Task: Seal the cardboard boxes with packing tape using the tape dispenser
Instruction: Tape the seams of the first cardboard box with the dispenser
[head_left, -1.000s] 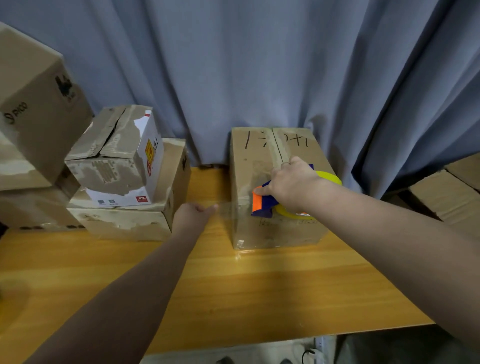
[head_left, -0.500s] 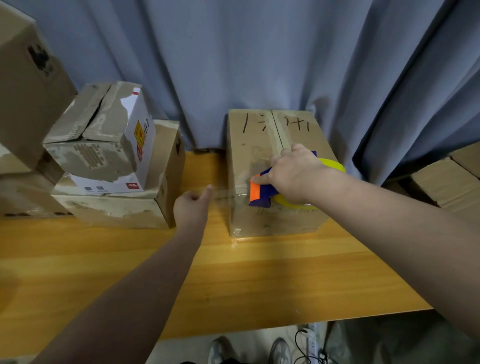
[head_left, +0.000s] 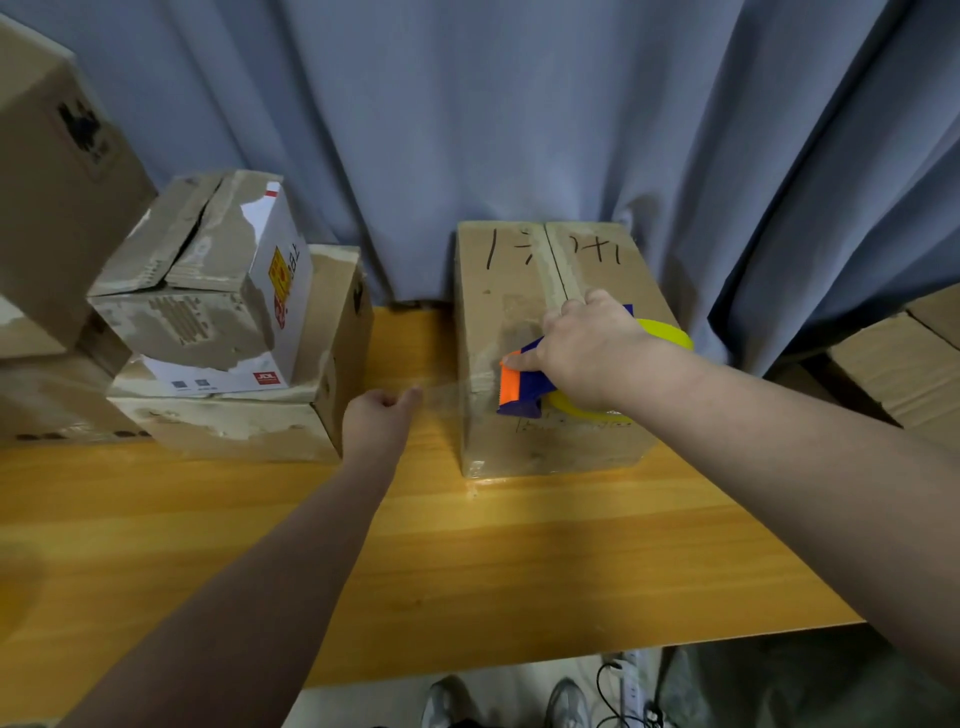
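Note:
A brown cardboard box (head_left: 511, 291) with black marker writing stands at the back of the wooden table (head_left: 467, 561), its flaps closed along a centre seam. My right hand (head_left: 587, 348) grips a blue and orange tape dispenser (head_left: 519, 387) with a yellow roll (head_left: 667, 332) on top of the box near its front left part. A strip of clear tape (head_left: 447, 392) stretches left from the dispenser past the box's edge. My left hand (head_left: 379, 421) pinches the free end of that strip, just left of the box above the table.
A stack of worn cardboard boxes (head_left: 223, 332) fills the table's left side, with a bigger box (head_left: 57, 171) at the far left. A grey curtain (head_left: 519, 119) hangs behind. More boxes (head_left: 904, 358) sit low at the right. Shoes and cables show below the table's front edge.
My left hand has kept pulling the tape end out to the left of the box. My right hand and the dispenser stay on the box top. The camera view shifted slightly.

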